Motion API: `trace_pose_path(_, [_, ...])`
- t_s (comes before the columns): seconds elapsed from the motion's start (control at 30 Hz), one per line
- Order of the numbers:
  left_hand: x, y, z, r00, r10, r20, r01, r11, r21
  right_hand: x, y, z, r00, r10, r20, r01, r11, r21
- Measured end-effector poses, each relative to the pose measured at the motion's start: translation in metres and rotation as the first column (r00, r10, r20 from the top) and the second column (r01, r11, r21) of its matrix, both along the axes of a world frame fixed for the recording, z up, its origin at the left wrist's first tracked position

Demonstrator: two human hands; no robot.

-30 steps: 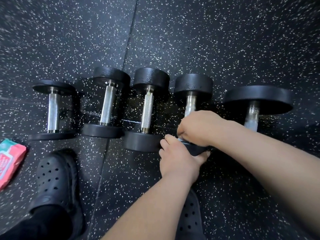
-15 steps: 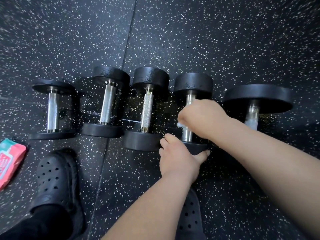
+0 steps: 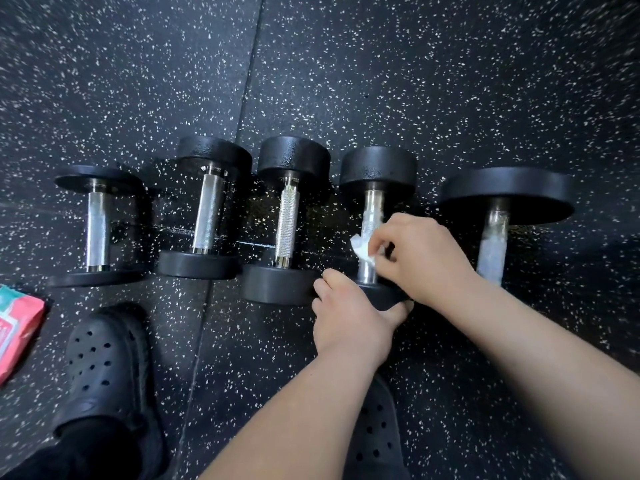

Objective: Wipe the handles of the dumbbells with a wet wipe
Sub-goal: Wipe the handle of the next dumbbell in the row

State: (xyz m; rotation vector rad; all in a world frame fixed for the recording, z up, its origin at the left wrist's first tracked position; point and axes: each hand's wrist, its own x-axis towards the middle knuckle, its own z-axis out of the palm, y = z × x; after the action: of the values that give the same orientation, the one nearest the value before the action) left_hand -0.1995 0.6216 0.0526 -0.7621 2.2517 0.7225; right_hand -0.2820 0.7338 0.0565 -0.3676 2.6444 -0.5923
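Left hand (image 3: pixel 349 320): we have it clamped on the near plate (image 3: pixel 379 295) of the fourth dumbbell (image 3: pixel 377 168), counting from the left, with fingers wrapped round the rim.
Right hand (image 3: pixel 426 258): we pinch the wet wipe (image 3: pixel 362 249) between curled fingers, and it reaches in from the right.
Hands: close together, one just above the other, both on the same dumbbell.
Clogs: a black perforated clog (image 3: pixel 104 368) is nearest on the left. A second clog (image 3: pixel 374 431) shows partly under our left forearm.
Wipes pack (image 3: pixel 17 327): pink and teal, lying flat on the floor at the left edge, beside the left clog.
Wet wipe: white and crumpled, pressed against the lower half of the fourth dumbbell's chrome handle (image 3: pixel 371 213).
Row: five dumbbells lie side by side, handles pointing away from us.
First dumbbell (image 3: pixel 97 230): thin plates, smooth handle.
Second dumbbell (image 3: pixel 207 216) and third dumbbell (image 3: pixel 287 223): knurled handles, and nothing touches them.
Fifth dumbbell (image 3: pixel 505 192): it has the largest plate, our right forearm covers its near end, and its handle looks pale and hazy.
Floor (image 3: pixel 415 81): black speckled rubber tiles, with a seam running away from us left of centre.
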Motion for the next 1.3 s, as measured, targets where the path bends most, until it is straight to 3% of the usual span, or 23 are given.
trace_pose_path(0.13, [0.0, 0.0, -0.001, 1.0, 0.004, 0.0, -0.004, 1.0, -0.007, -0.003, -0.002, -0.002, 0.958, -0.283, 0.043, 0.285, 0.955, -0.085])
trace_pose_path(0.3, [0.0, 0.0, -0.001, 1.0, 0.006, 0.002, -0.006, 1.0, 0.008, -0.003, -0.002, 0.006, 0.933, -0.166, 0.32, 0.155, 0.986, 0.057])
trace_pose_path(0.53, [0.0, -0.002, 0.0, 1.0, -0.017, 0.002, 0.017, 1.0, -0.008, -0.025, 0.002, -0.016, 0.836, -0.493, 0.238, 0.52, 0.852, -0.06])
trace_pose_path(0.8, [-0.001, -0.004, 0.006, 0.999, -0.021, 0.036, 0.02, 1.0, 0.02, 0.001, -0.002, -0.019, 0.877, -0.26, 0.404, 0.217, 0.964, 0.15])
trace_pose_path(1.07, [-0.004, -0.009, 0.016, 0.995, -0.015, 0.101, 0.007, 0.997, 0.083, 0.008, 0.001, 0.018, 0.868, -0.333, 0.369, 0.357, 0.934, 0.002])
trace_pose_path(1.3, [-0.011, -0.008, 0.061, 0.995, -0.088, -0.04, 0.087, 0.995, -0.044, 0.011, 0.018, 0.063, 0.879, -0.391, 0.274, 0.434, 0.893, -0.118])
